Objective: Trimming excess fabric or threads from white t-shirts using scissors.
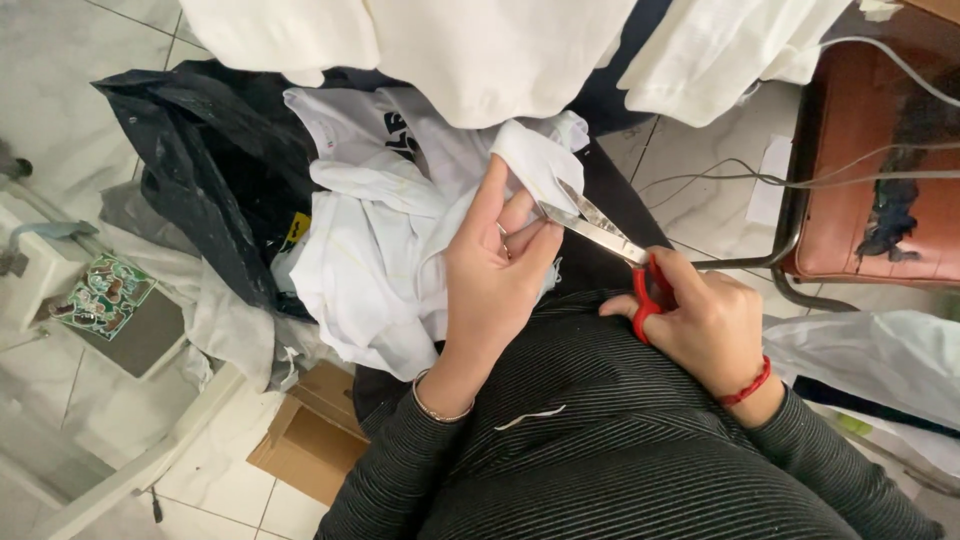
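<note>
Right beside the black bag (215, 170), my left hand (495, 275) pinches white cloth (385, 250) while my right hand (705, 320) points open scissors (610, 245) at it.

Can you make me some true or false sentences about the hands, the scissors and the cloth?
1. The right hand holds scissors with red handles. True.
2. The left hand pinches white cloth. True.
3. The scissors lie on the floor. False: they are held up at the cloth's edge.
4. The bag beside the cloth is yellow. False: it is black.
5. A red band is on the left wrist. False: it is on the right wrist.
</note>
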